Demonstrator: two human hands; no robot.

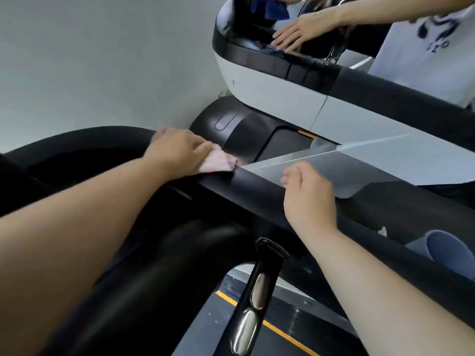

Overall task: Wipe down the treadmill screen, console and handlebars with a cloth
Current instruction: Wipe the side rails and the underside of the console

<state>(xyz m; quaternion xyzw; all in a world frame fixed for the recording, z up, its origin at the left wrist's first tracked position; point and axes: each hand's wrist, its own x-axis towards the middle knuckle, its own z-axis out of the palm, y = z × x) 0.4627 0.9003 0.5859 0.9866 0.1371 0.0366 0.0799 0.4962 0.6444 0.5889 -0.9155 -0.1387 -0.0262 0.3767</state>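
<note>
Your left hand (177, 147) is on the cloth (216, 163) – a pink-and-white striped one, bunched under your palm. Your fingers are close together and bent down over it, holding it against the top of the console (257, 191). The hand is blurred, so your thumb cannot be made out. The cloth lies on the console's black upper edge, right where the black trim meets the pale panel (334, 170); its free end sticks out past your fingertips and touches that seam.

Your right hand (308, 194) sits further along the same black edge, well apart from the cloth. Its fingers are curled in toward the palm with nothing visible in them, and the knuckles lie just beside the near edge of the pale panel.

Below your forearms, a black handlebar (253, 291) with two shiny metal plates set into it juts up from under the console. Behind it is the belt (205, 330), with a yellow line (270, 327) running along it.

Beyond the console's far edge stands a neighbouring treadmill (270, 98), white and black, against a plain grey wall (102, 60). A second person in a white shirt (424, 47) is at it – one hand (293, 34) laid flat with fingers spread on its dark top, and a blue cloth (270, 9) bunched just above.
</note>
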